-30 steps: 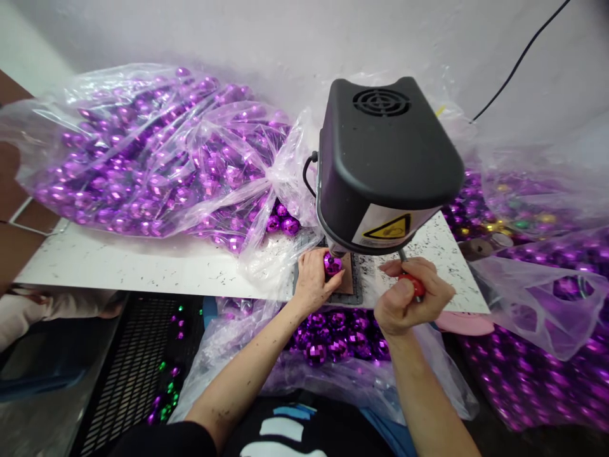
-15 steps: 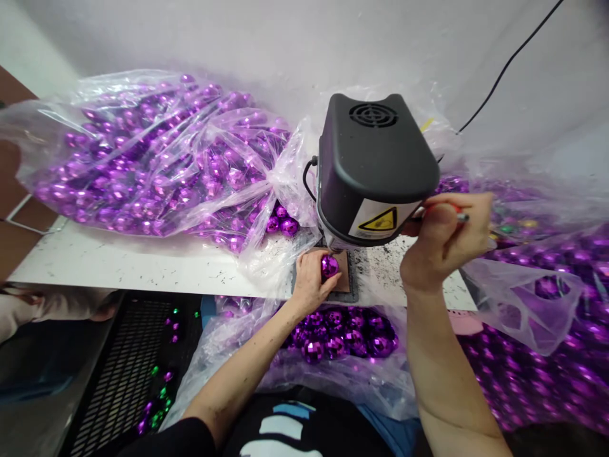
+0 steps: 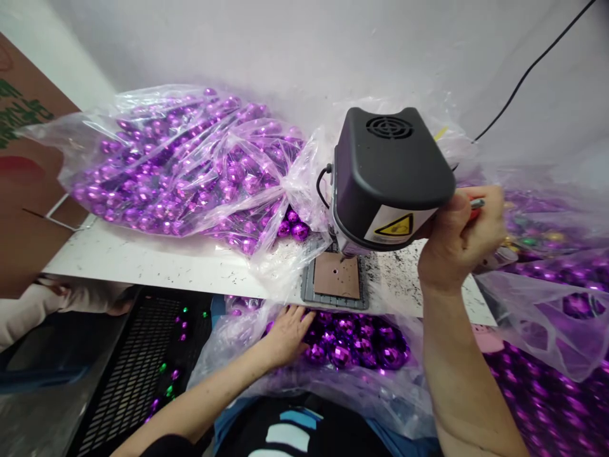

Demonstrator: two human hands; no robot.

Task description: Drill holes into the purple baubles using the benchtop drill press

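My left hand (image 3: 287,335) rests at the left side of an open bag of faceted purple balls (image 3: 340,355), fingers spread and reaching in among them; no ball shows in its grasp. My right hand (image 3: 459,238) is closed around the lever handle (image 3: 477,203) of a black-housed bench machine (image 3: 392,171), at its right side. A bit of red and a metal end poke out of that fist. Below the machine's head, a square brown pad (image 3: 335,276) with a small hole lies bare on the grey base plate (image 3: 308,295).
A large knotted plastic bag of purple balls (image 3: 185,171) lies on the white tabletop (image 3: 143,257). Dark shavings litter the surface. More bagged balls (image 3: 537,393) lie at right. A cardboard box (image 3: 33,165), a black crate (image 3: 121,355) and another person's sleeve (image 3: 28,311) are at left.
My left hand has left the brown pad with the purple ball it held and moved down to the open bag; that ball is off the pad. My right hand stays on the lever.
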